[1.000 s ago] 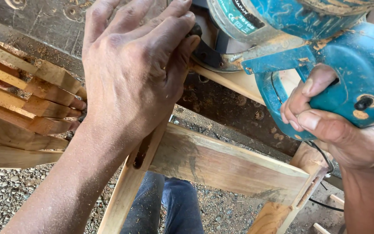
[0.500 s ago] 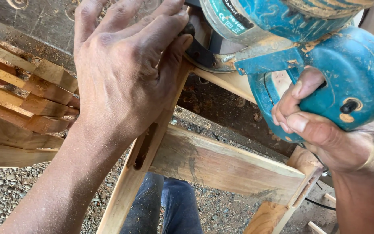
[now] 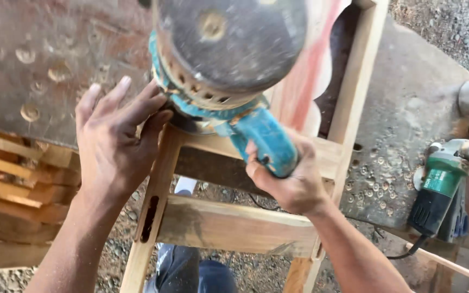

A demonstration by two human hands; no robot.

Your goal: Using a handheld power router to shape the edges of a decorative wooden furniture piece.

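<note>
Gripping the teal sander, right hand; left hand splayed flat.

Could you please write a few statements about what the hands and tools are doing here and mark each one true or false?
1. The right hand grips the handle of the teal sander. True.
2. The left hand holds a hammer. False: it holds nothing and rests flat, fingers spread, on the wooden frame beside the sander.
3. A green power tool lies on the worn bench top to the right, in neither hand. True.
4. The sander's disc faces down onto the wood. False: its dusty round disc is turned up toward the camera.
5. The frame is painted blue. False: it is bare wood.
</note>
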